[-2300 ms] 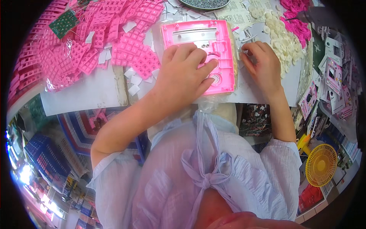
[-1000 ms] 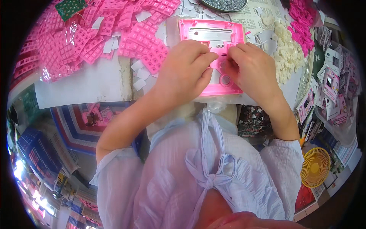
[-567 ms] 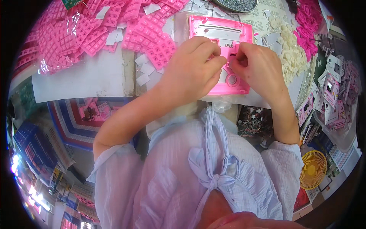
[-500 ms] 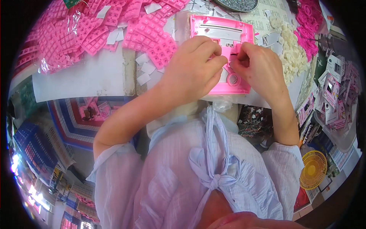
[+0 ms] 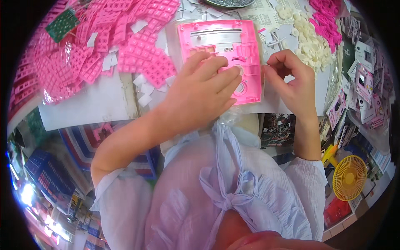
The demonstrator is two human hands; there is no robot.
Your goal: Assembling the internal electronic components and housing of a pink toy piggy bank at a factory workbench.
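Observation:
A pink plastic casing (image 5: 252, 50) lies on the table in front of me, its inner side up, with a silvery slotted strip near its far end and round openings toward the near end. My left hand (image 5: 204, 81) rests over the casing's left and near part, fingers spread and lying on it, hiding much of that side. A small dark pink curved piece (image 5: 238, 59) sits in the casing beside my left fingertips. Just off the casing's right edge, my right hand (image 5: 293, 79) has thumb and forefinger curled together in a pinch; anything between the tips is too small to make out.
Pink keypad sheets (image 5: 146, 54) pile up at the left, with a green circuit board (image 5: 62, 26) on them. White round parts (image 5: 310, 43) and bright pink rings (image 5: 325, 21) lie at the right. A dish of small grey bits (image 5: 229, 2) stands behind. A yellow fan (image 5: 349, 178) is low right.
My right hand has drawn away from the casing to its right. My left hand's fingers have spread out over the casing. The view has shifted, showing more of the green board.

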